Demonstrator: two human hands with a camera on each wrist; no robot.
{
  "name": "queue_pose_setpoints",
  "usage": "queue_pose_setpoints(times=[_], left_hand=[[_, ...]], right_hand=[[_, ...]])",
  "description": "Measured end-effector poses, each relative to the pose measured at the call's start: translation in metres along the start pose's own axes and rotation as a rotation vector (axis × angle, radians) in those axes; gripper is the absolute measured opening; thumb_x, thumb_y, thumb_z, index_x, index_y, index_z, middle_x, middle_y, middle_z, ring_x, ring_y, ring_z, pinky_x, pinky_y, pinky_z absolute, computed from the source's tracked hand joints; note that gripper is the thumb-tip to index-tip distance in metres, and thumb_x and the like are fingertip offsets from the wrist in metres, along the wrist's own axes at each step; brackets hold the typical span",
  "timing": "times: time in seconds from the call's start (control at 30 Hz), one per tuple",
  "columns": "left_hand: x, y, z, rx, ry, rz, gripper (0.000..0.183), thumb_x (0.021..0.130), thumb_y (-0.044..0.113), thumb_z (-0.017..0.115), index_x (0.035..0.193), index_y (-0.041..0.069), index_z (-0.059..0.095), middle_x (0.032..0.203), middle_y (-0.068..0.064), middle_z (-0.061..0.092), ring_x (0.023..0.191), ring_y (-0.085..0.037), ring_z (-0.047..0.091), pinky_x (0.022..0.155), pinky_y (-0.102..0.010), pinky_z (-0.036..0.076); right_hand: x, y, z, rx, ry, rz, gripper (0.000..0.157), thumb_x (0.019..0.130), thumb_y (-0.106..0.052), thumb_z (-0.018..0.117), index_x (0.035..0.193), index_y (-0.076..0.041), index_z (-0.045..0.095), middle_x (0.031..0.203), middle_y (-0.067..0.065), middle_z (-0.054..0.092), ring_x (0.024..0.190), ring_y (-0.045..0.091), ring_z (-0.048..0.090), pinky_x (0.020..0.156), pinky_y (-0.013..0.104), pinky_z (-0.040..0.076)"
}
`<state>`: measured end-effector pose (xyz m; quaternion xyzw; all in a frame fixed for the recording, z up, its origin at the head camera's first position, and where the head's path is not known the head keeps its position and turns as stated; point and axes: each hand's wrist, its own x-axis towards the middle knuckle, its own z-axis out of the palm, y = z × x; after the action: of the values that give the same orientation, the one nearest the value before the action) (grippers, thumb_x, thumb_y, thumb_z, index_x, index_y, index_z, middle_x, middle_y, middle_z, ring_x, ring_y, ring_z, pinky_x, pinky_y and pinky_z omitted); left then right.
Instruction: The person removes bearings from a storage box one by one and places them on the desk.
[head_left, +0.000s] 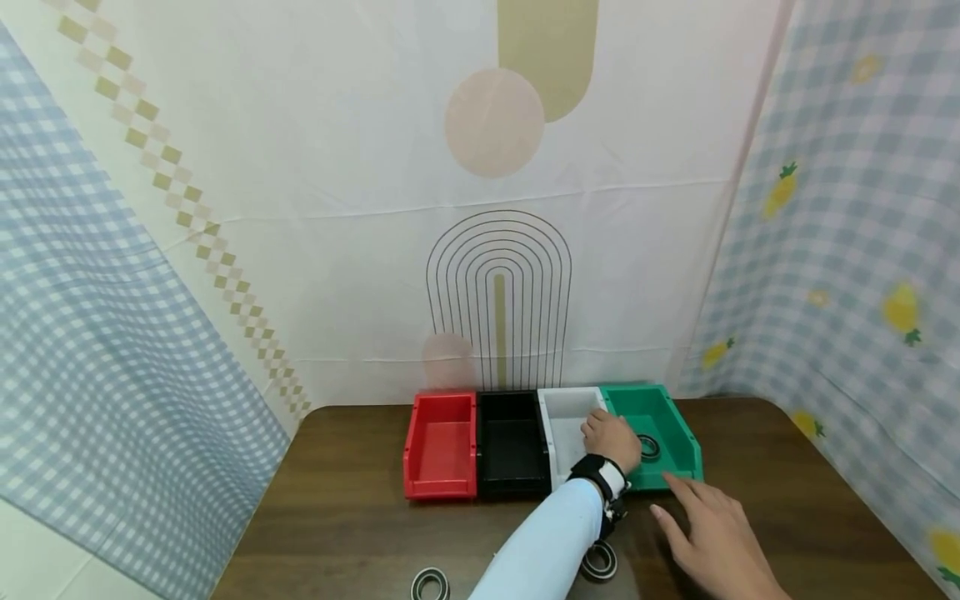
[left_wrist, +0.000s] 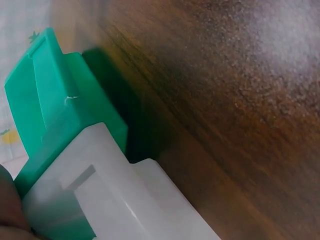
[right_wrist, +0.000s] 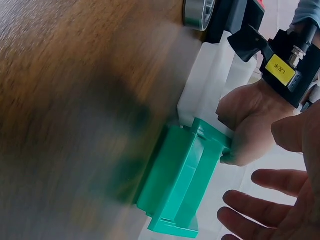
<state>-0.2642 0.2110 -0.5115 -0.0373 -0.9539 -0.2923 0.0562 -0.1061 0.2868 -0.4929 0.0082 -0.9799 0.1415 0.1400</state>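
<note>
My left hand reaches over the wall between the white bin and the green bin. Its fingertips are hidden, and I cannot see whether it holds anything. In the left wrist view only a bit of that hand shows at the left edge. A bearing lies inside the green bin, close beside the left hand. My right hand hovers in front of the green bin, its fingers spread; the right wrist view shows nothing in those fingers.
A red bin and a black bin adjoin the white one in a row at the back of the brown table. Two bearings lie on the table in front: one bearing left of the sleeve, another bearing beside the left forearm.
</note>
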Motion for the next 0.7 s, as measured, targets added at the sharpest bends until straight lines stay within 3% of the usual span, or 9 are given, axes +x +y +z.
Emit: queue_pose_setpoints(times=[0.2,0.4,0.6,0.7], left_hand=[[0.001,0.000,0.001,-0.031,-0.064,-0.011,0.042,0.114,0.028,0.047,0.136,-0.007,0.053,0.117,-0.020,0.062,0.100,-0.028,0.053,0.090,-0.036,0.048],[0.003,0.000,0.004,-0.055,-0.075,-0.022,0.044,0.114,0.028,0.048,0.139,-0.008,0.052,0.121,-0.020,0.062,0.102,-0.029,0.053,0.088,-0.036,0.050],[0.005,-0.001,0.007,-0.054,-0.086,-0.016,0.043,0.115,0.028,0.046,0.139,-0.007,0.052,0.122,-0.020,0.061,0.104,-0.028,0.052,0.090,-0.036,0.048],[0.005,-0.003,0.008,-0.045,-0.079,-0.007,0.041,0.115,0.027,0.046,0.136,-0.007,0.054,0.120,-0.019,0.061,0.101,-0.027,0.051,0.088,-0.035,0.047]], right_hand=[[-0.001,-0.001,0.002,0.005,0.031,-0.032,0.052,0.100,-0.037,0.075,0.138,-0.003,0.069,0.130,0.020,0.074,0.116,0.046,0.070,0.092,0.070,0.052],[0.000,-0.001,0.004,0.016,0.021,-0.018,0.051,0.101,-0.034,0.074,0.140,-0.003,0.068,0.132,0.021,0.072,0.119,0.047,0.068,0.094,0.071,0.051],[0.009,-0.001,0.014,0.069,0.124,-0.086,0.039,0.099,-0.014,0.074,0.133,0.004,0.070,0.130,0.023,0.070,0.121,0.045,0.065,0.098,0.064,0.054],[0.020,0.001,0.021,0.077,0.136,-0.110,0.037,0.100,-0.007,0.071,0.133,0.006,0.069,0.133,0.026,0.068,0.125,0.046,0.063,0.101,0.062,0.054]])
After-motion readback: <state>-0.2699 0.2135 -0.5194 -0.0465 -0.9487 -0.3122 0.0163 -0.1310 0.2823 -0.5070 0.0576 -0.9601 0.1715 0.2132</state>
